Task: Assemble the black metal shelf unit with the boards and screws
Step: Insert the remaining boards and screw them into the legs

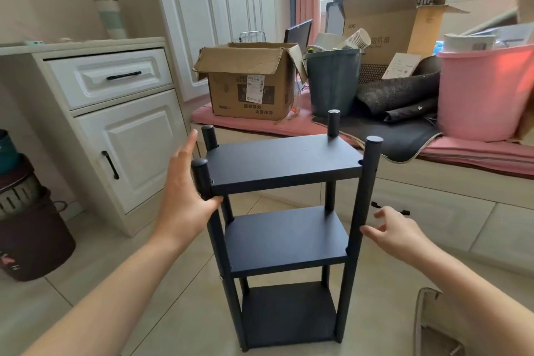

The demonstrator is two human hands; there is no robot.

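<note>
Two bare forearms reach in from the bottom edge over the tiled floor (179,312). Left hand (185,196) is raised, palm turned toward the shelf unit (286,228), fingers straight and spread upward, thumb touching the near-left post (202,182) just under the top board (284,163). It does not wrap the post. Right hand (396,231) sits lower, fingers loosely extended and slightly apart, fingertips just beside the near-right post (367,182); contact cannot be told. It holds nothing.

The shelf unit stands upright on the floor between the hands, three dark boards stacked on four black posts, post tops sticking up above the top board. Middle board (286,240) and bottom board (289,312) sit level.

Left of it, a white cabinet (115,124) with black handles. Behind, a pink mat (462,150) carries an open cardboard box (248,81), a dark bin (332,81) and a pink tub (485,92). Window at far back.
</note>
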